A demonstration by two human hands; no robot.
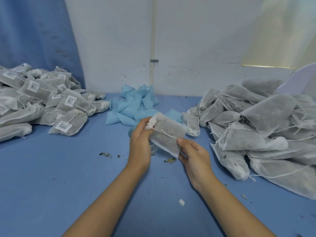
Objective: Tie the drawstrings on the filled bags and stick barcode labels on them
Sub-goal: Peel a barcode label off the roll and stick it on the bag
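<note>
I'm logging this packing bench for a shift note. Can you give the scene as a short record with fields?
held bag: over the blue table, no label showing
left hand: grips the bag's gathered neck
right hand: pinches the drawstring against the bag's bottom end
left pile: bags with barcode labels
right pile: bags without visible labels
centre back: blue paper pieces

Bare forearms extended forward: left hand (139,140) grips the bag (168,133) neck, fingers curled; right hand (194,157) pinches its opposite edge.
</note>
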